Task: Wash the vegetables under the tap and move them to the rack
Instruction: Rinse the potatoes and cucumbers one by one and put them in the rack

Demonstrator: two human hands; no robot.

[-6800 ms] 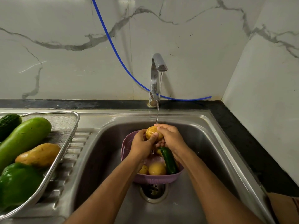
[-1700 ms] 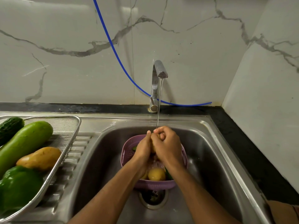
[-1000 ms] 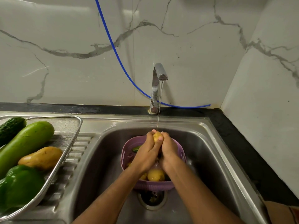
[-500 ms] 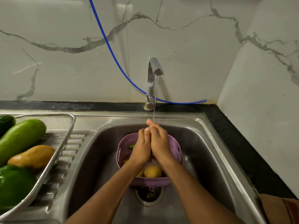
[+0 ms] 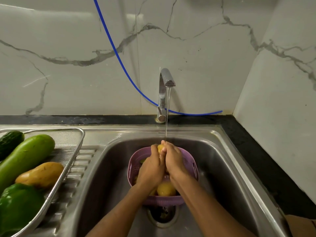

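My left hand and my right hand are pressed together around a small yellow potato, whose top peeks out between the fingertips. Water runs from the steel tap straight onto it. Below my hands sits a purple basket in the sink, holding another yellow potato and more vegetables mostly hidden by my hands. At the left, the wire rack carries a long pale green gourd, a brown potato, a green bell pepper and a dark cucumber.
A blue hose hangs down the marble wall behind the tap. The drain lies just under the basket's near side. Black countertop borders the sink on the right, with a brown object at the bottom right corner.
Both hands have kept rubbing the same potato under the stream, shifting around it. The potato's tip shows again between the fingertips. Basket and rack contents have not moved.
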